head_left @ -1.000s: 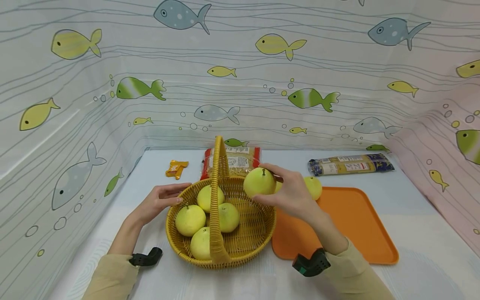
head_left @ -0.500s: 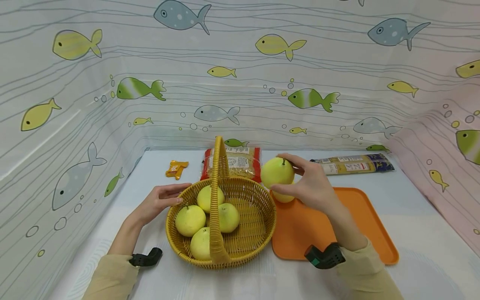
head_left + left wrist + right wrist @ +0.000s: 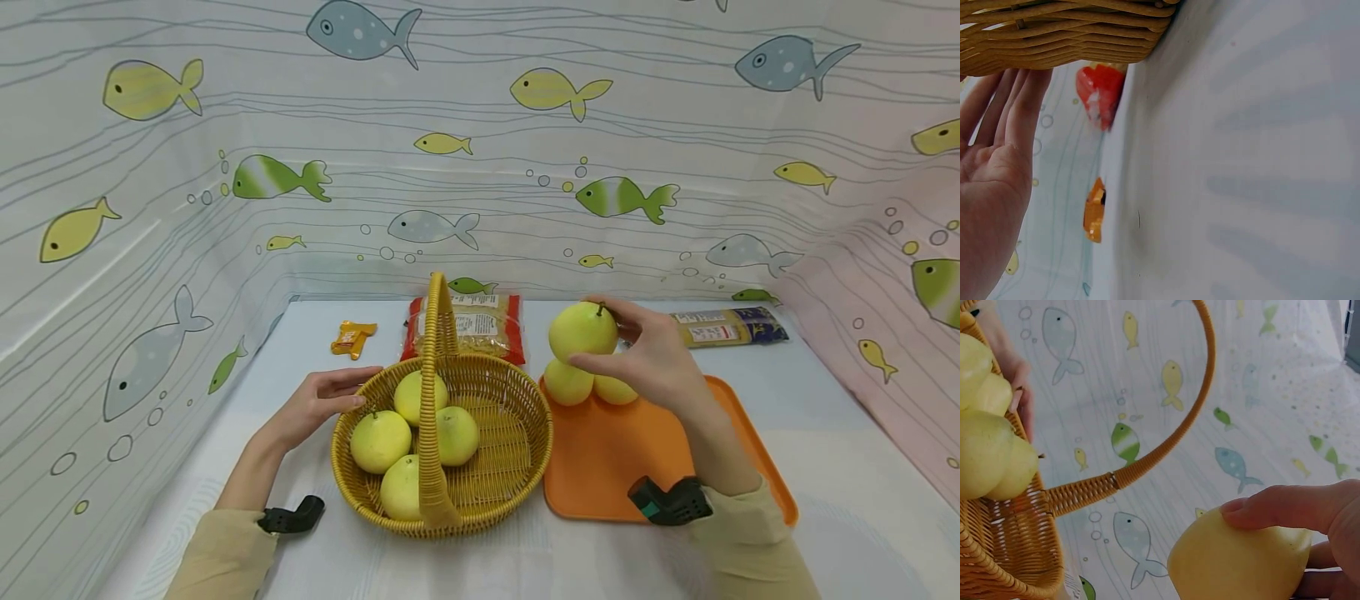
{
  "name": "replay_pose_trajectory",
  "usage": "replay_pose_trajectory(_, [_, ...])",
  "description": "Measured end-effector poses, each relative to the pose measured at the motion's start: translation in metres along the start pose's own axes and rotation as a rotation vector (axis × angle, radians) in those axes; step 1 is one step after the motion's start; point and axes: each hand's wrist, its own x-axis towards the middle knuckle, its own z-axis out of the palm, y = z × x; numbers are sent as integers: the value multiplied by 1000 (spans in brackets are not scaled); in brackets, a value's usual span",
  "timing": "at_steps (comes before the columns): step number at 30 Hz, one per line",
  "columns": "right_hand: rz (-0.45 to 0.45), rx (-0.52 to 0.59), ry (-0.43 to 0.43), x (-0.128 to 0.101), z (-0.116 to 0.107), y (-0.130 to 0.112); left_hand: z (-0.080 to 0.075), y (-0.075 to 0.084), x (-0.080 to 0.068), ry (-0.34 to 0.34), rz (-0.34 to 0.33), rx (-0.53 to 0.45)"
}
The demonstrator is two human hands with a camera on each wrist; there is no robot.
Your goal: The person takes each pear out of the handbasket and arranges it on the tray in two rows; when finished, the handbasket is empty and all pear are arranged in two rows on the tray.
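Note:
My right hand (image 3: 651,354) grips a yellow-green pear (image 3: 583,332) with a short dark stem, thumb on the near side, above the back of an orange tray (image 3: 615,467). Two more pears, one of them (image 3: 567,383) to the left, sit on the tray under the held one. Left of the tray stands a wicker basket (image 3: 498,450) with a tall arched handle and several pears (image 3: 381,442) inside. Against the basket's left rim rests my left hand (image 3: 318,404); in the left wrist view its straight fingers (image 3: 1019,106) touch the woven side.
Behind the basket lies a clear bag with red ends (image 3: 480,325). An orange wrapped packet (image 3: 352,338) is at the back left. A long blue-ended pasta packet (image 3: 712,327) lies behind the tray, partly covered by my right hand.
My right hand has carried the pear from above the basket's right side rightward and back, over the tray. The pears on the tray have come into view. My left hand stays put.

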Motion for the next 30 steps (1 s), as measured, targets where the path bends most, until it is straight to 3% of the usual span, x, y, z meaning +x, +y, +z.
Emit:
replay_pose_trajectory(20, [112,9,-33,4,-29,15,-1,1,-3,6,2,-15])
replay_pose_trajectory(30, [156,-7,54,0,-45,34,2,1,0,-8,7,-16])
